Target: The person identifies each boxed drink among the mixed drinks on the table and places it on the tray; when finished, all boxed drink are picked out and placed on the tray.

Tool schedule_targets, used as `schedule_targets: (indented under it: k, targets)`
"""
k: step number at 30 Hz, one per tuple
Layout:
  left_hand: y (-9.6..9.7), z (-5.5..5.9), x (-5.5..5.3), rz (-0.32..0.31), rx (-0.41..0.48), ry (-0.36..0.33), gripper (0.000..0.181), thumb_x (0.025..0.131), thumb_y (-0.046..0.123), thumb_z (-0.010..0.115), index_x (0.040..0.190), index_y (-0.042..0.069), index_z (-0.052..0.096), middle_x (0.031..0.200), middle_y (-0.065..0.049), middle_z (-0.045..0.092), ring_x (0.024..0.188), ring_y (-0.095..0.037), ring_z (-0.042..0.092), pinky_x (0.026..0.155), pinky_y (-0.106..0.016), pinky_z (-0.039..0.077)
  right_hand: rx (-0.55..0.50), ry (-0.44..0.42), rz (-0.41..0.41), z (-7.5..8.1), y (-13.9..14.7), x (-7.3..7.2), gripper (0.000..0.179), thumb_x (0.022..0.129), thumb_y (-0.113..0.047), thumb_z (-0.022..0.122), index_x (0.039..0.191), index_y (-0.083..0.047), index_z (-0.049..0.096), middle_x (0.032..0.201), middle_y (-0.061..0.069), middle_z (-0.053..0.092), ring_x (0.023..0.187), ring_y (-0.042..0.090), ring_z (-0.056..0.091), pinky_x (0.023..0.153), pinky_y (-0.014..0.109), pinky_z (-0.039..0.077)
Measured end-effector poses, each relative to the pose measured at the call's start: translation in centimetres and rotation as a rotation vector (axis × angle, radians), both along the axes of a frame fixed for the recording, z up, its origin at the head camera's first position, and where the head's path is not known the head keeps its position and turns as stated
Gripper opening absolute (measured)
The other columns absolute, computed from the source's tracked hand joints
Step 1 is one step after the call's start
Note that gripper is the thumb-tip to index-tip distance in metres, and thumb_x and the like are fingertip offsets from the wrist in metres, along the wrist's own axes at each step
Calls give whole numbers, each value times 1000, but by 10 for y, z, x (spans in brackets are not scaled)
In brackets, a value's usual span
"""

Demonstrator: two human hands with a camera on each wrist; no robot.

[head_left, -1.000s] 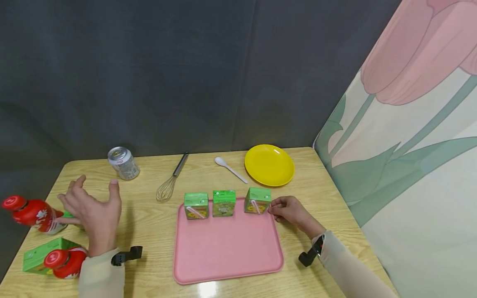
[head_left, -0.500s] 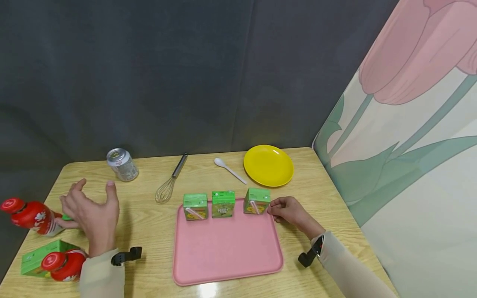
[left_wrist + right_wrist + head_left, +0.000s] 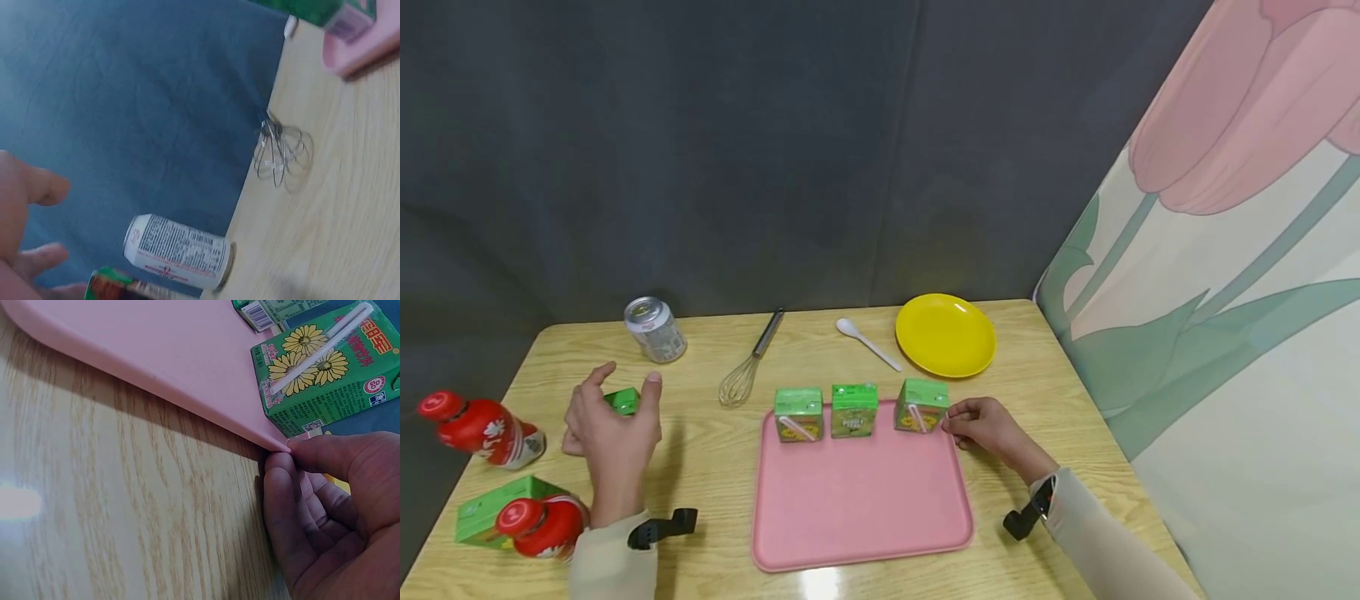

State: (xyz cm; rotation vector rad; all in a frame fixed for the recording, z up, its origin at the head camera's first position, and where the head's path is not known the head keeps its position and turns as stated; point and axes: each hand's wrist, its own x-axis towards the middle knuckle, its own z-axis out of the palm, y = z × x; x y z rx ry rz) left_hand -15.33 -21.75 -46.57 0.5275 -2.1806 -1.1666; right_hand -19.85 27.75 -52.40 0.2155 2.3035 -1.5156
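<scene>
My left hand (image 3: 617, 437) is over the left side of the table, thumb raised and apart from the fingers. A small green drink carton (image 3: 622, 401) shows between thumb and fingers, mostly hidden behind the hand; its corner appears low in the left wrist view. Thumb and fingers of my right hand (image 3: 988, 429) pinch the right edge of a pink tray (image 3: 861, 500), close to its far corner. Three green drink cartons stand along the tray's far edge; the right one (image 3: 328, 365), with a straw on its front, is right beside that hand.
Two red-capped bottles (image 3: 490, 432) and another green carton (image 3: 501, 510) are at the left. A silver can (image 3: 657, 330) stands beyond the left hand. A whisk (image 3: 751, 358), a white spoon (image 3: 868, 343) and a yellow plate (image 3: 945, 335) lie along the back.
My left hand has moved to the right, away from the far red bottle, and the green carton has shifted right along with it. The right hand keeps its grip on the tray edge.
</scene>
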Motion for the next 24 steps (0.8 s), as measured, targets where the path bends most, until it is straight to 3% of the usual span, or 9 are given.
schedule_targets:
  k: [5,10,15,19,24]
  targets:
    - [0,-12,2,-42,-73,-6,58,88,27,81,136,4,57,146,-24,43,134,-46,29,100,-62,12,15,-1,-10,-2,0,1,24,95,-8,73,113,5,66,92,10,71,74,17,64,67,31,57]
    - [0,-23,4,-42,-70,-11,60,85,18,84,135,1,56,151,-26,33,137,-47,23,105,-65,18,13,-1,-8,-3,-1,1,23,95,-7,72,113,6,66,92,10,71,74,18,64,68,31,57]
    - [-2,-26,5,-42,-94,5,46,87,11,81,128,1,64,142,-26,42,128,-48,33,93,-62,30,8,-1,-11,-1,0,2,25,95,-8,73,114,6,65,93,11,71,74,18,64,67,30,57]
    - [-1,-27,7,-52,-108,39,38,85,11,84,117,0,69,134,-25,48,123,-47,37,87,-58,32,1,-2,-7,0,-1,1,26,95,-8,73,114,6,65,94,11,71,75,18,64,67,30,57]
    - [10,-27,4,-123,-151,96,34,79,10,89,107,1,73,124,-21,55,116,-45,42,82,-52,34,-10,-11,5,3,-2,1,27,95,-8,73,115,7,65,96,12,71,76,17,64,68,30,57]
